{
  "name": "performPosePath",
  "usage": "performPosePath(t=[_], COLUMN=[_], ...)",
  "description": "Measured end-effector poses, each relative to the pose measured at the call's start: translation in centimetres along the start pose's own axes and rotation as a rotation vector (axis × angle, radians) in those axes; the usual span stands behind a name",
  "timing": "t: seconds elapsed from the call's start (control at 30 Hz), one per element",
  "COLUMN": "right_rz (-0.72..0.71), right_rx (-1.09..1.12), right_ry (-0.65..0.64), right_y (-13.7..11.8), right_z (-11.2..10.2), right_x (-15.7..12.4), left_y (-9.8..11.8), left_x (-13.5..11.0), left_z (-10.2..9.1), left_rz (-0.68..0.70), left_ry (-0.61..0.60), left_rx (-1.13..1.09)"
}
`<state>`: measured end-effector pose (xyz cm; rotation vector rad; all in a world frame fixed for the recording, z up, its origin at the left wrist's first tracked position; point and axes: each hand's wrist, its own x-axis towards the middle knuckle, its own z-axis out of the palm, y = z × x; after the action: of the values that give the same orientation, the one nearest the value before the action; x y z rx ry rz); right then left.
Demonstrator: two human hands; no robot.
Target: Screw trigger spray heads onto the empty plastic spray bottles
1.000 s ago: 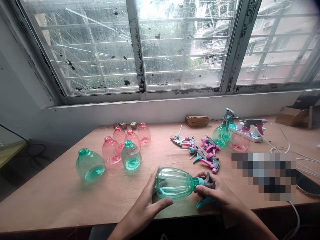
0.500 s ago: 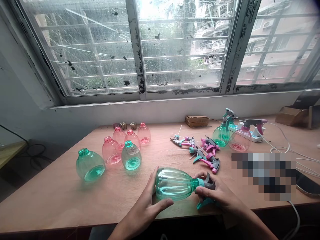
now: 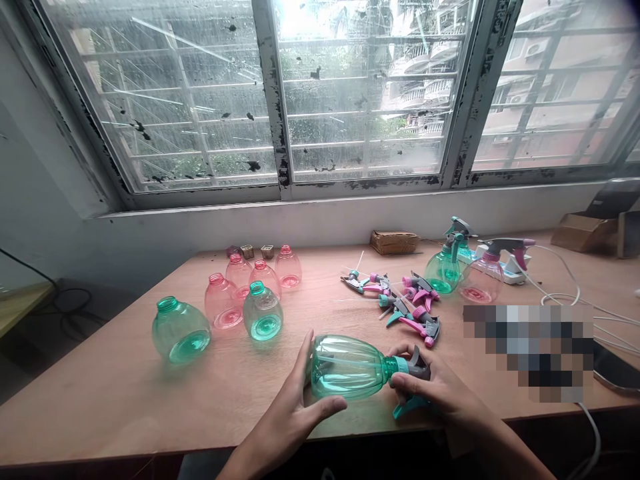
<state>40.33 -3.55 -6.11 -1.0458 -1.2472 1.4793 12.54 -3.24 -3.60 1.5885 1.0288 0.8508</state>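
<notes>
A clear green spray bottle (image 3: 347, 367) lies sideways in the air above the table's front edge, base to the left. My left hand (image 3: 295, 400) cups that base, fingers behind it and thumb in front, slightly spread. At the neck, my right hand (image 3: 430, 387) is closed around the grey and teal spray head (image 3: 415, 365), whose teal trigger (image 3: 411, 405) points down. The head sits on the neck, and a thin tube shows inside the bottle. Just behind lie several loose spray heads (image 3: 400, 312) in grey, pink and teal.
On the wooden table (image 3: 100, 400), green bottles (image 3: 180, 330) and several pink bottles (image 3: 223, 303) without heads stand left. Bottles with heads, green (image 3: 443, 267) and pink (image 3: 483, 277), stand back right near a power strip (image 3: 515, 270) and white cables (image 3: 570, 287). A cardboard box (image 3: 395, 242) sits by the wall.
</notes>
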Motion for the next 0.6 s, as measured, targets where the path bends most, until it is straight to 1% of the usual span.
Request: performPosePath(t=[0.07,0.17,0.27,0.33,0.47,0.6], right_rz=[-0.002,-0.013,-0.013,-0.012,-0.007,-0.013], right_rx=[-0.007,0.011,0.033,0.032,0.001,-0.025], right_ry=[0.005,-0.01,-0.014,-0.013,-0.016,-0.009], right_y=[0.06,0.24,0.28,0.16,-0.11,-0.07], right_z=[-0.03,-0.07,-0.04,0.02,0.12,0.04], right_x=[0.05,0.16,0.23,0.2,0.08,0.06], left_y=[-0.02,0.23,0.5,0.52,0.15,0.09], left_x=[0.02,0.1,0.07,0.0,-0.01,0.21], left_z=[-0.1,-0.01,0.25,0.35,0.18,-0.07], left_rz=[0.0,0.04,0.066,0.051,0.012,0.017], left_ry=[-0.01,-0.003,-0.03,-0.041,0.008,-0.005], left_rx=[0.01,0.02,-0.041,-0.058,-0.037,-0.05])
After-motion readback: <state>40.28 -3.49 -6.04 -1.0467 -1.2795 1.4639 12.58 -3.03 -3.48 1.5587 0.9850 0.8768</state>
